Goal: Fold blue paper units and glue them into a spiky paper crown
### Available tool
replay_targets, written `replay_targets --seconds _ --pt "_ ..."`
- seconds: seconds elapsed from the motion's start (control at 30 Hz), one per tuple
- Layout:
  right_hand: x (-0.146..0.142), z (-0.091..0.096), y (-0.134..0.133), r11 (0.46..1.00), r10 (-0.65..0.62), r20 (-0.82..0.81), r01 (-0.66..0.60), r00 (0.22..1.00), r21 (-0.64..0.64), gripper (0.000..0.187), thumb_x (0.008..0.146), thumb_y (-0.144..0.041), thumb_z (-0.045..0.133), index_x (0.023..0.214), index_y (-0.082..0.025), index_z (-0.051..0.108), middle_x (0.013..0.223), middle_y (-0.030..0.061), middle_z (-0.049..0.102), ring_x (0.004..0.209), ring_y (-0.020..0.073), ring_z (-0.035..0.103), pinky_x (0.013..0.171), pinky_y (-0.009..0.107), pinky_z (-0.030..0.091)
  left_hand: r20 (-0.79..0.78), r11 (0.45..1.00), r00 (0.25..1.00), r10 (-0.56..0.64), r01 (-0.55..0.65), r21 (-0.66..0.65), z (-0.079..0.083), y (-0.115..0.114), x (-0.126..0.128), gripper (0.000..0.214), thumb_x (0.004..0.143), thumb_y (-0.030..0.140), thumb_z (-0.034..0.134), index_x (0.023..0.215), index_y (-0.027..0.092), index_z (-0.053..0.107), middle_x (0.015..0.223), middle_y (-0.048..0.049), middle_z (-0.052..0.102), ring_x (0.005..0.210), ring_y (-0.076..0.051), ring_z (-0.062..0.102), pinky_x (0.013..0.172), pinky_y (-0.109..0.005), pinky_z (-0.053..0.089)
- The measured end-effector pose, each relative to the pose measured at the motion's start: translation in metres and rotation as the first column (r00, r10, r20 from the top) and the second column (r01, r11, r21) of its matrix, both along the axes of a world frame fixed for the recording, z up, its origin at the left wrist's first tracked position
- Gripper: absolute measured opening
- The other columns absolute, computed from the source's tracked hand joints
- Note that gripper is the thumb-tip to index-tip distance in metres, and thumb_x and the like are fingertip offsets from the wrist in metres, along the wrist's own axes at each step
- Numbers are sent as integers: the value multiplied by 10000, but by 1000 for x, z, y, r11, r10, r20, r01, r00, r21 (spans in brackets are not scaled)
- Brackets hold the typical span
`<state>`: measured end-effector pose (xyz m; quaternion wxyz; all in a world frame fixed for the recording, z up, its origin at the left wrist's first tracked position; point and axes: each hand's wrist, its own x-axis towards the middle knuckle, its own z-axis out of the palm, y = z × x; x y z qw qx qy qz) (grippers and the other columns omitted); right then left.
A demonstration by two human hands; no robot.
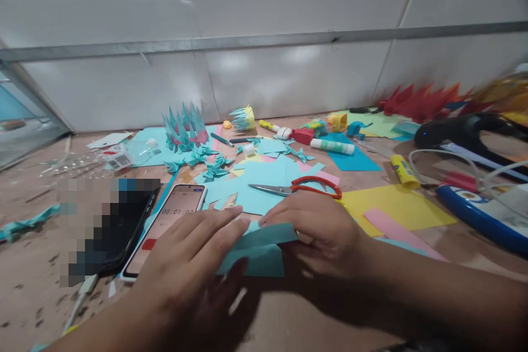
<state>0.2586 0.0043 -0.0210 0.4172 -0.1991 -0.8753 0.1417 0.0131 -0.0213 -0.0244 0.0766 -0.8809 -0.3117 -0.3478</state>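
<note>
A light-blue sheet of paper [259, 260] is between my hands near the table's front, its upper part folded over into a band. My left hand [193, 247] grips the sheet's left side, fingers on top and thumb below. At the other side, my right hand [325, 225] is closed on the fold's right end, with the fingertips partly hidden. Just beyond my right hand lie scissors [295, 188] with red handles, resting on light-blue paper pieces [264, 176]. A phone with a running timer [175, 206] lies beside my left hand.
Spiky folded-paper pieces [184, 127] stand at the back left. A dark phone [132, 231] lies further left. Yellow paper [396, 206], a glue stick [404, 171] and a blue-rimmed object [482, 220] are on the right. A tiled wall [289, 82] closes off the back.
</note>
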Motion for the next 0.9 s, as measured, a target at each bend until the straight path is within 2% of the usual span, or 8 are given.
replay_targets --seconds 0.13,0.4,0.57,0.67,0.73,0.8,0.87,0.9 --pt "-2 5 -1 986 -63 43 56 997 160 87 913 -145 628 982 -167 676 918 64 766 769 167 680 699 298 472 -94 995 995 -45 53 84 2 2 -3 440 837 83 668 1265 157 594 1218 -92 731 1035 -223 665 893 -358 515" --pt "-3 8 -7 982 -14 7 12 1000 189 116 918 -79 603 1010 -148 614 860 55 723 749 153 629 705 302 457 -204 999 979 -4 14 52 8 2 -2 421 909 111 532 1330 102 549 1337 -126 676 1143 -244 635 943 -376 503" --pt "-1 10 -7 994 72 -123 -60 990 95 387 915 -121 659 1285 -134 545 1190 142 695 1121 190 647 910 297 522 -256 999 966 -27 36 30 10 1 -7 473 925 78 470 1394 133 512 1354 -100 660 1174 -227 598 963 -353 495" --pt "-1 7 -6 989 149 -141 -146 979 37 202 956 -181 640 1151 -129 653 1118 132 715 1045 157 674 900 250 526 -211 999 977 -34 36 5 7 0 -7 485 928 61 449 1393 179 523 1399 -104 604 1270 -236 529 1036 -376 454" --pt "-1 5 -7 988 148 -130 -141 981 55 93 957 -159 639 1002 -126 714 997 103 738 909 133 681 844 233 522 -127 998 991 44 -38 53 3 1 -7 491 916 73 496 1385 216 532 1447 -126 533 1311 -274 490 1054 -423 435" --pt "-1 3 -10 993 92 -127 -82 988 84 89 935 -116 654 974 -112 734 943 90 739 847 136 655 807 255 507 -35 985 989 142 -138 101 2 1 -7 509 890 117 596 1381 240 534 1338 -134 583 1192 -279 564 991 -425 470" --pt "0 3 -15 995 34 -134 -22 990 93 116 912 -90 667 999 -100 743 927 86 721 824 144 626 782 277 490 -24 984 989 148 -145 100 4 1 -7 472 882 179 647 1341 236 556 1002 -63 688 867 -200 648 793 -323 522" --pt "0 4 -17 996 16 -142 -3 990 91 131 908 -81 665 1007 -101 748 915 80 708 819 144 613 778 280 483 -53 991 993 108 -104 83 6 1 -8 396 903 205 626 1295 230 580 813 -6 676 688 -156 625 661 -267 506"
